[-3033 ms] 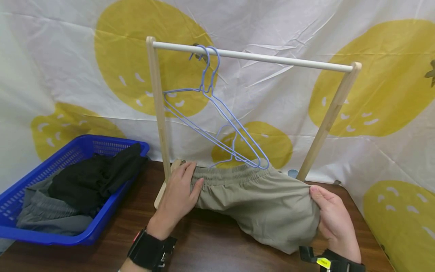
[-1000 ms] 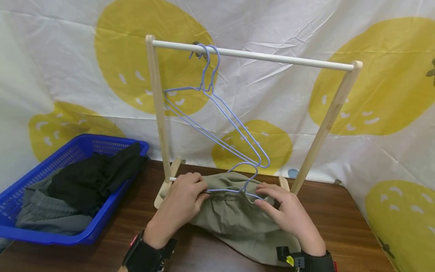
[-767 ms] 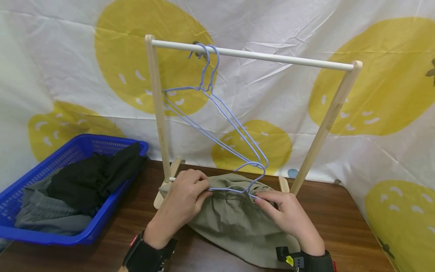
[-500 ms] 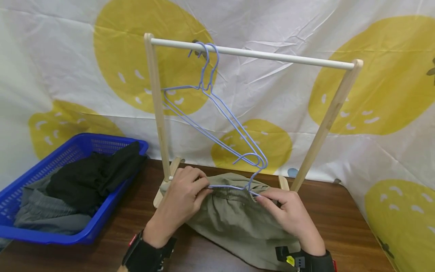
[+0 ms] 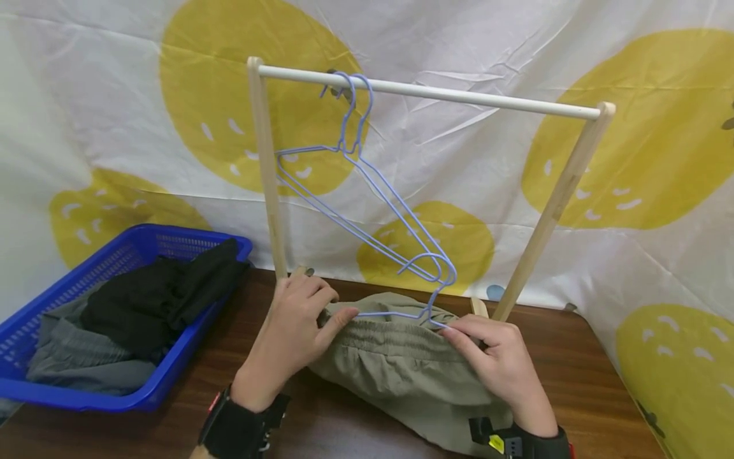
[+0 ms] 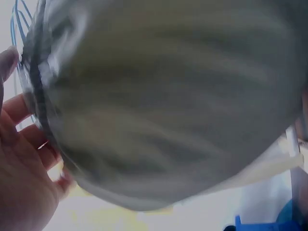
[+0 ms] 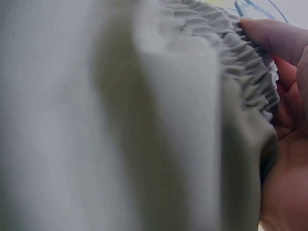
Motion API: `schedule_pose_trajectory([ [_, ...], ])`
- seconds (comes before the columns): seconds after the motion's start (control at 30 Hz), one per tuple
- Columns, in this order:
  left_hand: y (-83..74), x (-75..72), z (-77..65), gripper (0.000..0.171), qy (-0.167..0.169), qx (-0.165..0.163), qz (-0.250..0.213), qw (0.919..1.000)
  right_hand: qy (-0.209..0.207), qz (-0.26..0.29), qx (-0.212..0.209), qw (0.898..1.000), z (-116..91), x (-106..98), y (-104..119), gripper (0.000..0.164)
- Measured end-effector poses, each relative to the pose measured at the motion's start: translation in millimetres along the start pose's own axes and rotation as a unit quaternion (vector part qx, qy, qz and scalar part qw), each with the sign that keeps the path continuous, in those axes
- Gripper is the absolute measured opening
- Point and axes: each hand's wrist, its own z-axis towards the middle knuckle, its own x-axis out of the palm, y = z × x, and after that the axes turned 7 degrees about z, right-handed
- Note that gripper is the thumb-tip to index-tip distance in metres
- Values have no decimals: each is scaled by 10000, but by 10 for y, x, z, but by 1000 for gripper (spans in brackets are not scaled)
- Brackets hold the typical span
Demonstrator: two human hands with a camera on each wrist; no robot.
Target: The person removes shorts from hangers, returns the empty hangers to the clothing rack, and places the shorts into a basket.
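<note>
Olive-grey shorts (image 5: 395, 376) with a gathered elastic waistband (image 5: 395, 338) lie at the foot of the rack. A blue wire clothes hanger (image 5: 390, 313) is partly inside the waist opening, its hook standing up above the cloth; its lower part is hidden. My left hand (image 5: 292, 325) holds the waistband's left end, thumb by the hanger's arm; in the left wrist view its fingers (image 6: 36, 134) reach along the cloth edge. My right hand (image 5: 501, 357) pinches the hanger's right arm at the waistband. The right wrist view shows the right thumb (image 7: 274, 38) at the gathered edge.
Behind the shorts stands a rack with a white rail (image 5: 430, 92) and wooden posts (image 5: 556, 204). Two blue hangers (image 5: 395, 197) hang from the rail, close behind the held hook. On the left, a blue basket (image 5: 146, 395) contains black and grey clothes (image 5: 143, 306).
Three seconds ago my right hand held the shorts' leg side, stretched out right. It came to the hanger by one second ago. Since then the hook has risen, and my left hand has shifted slightly left.
</note>
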Motion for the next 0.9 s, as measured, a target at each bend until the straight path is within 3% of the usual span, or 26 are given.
schedule_pose_trajectory([
  [0.33,117,-36,-25,63,-159,-218,40,9996,99,135,-37,9999,9,-87,51,27],
  [0.67,227,-72,-34,57,-378,-326,226,9985,-208,12,-29,9998,-21,-158,90,25],
  [0.9,242,-99,-54,49,-220,-723,-160,9970,-482,-56,-63,9988,-39,-203,76,28],
])
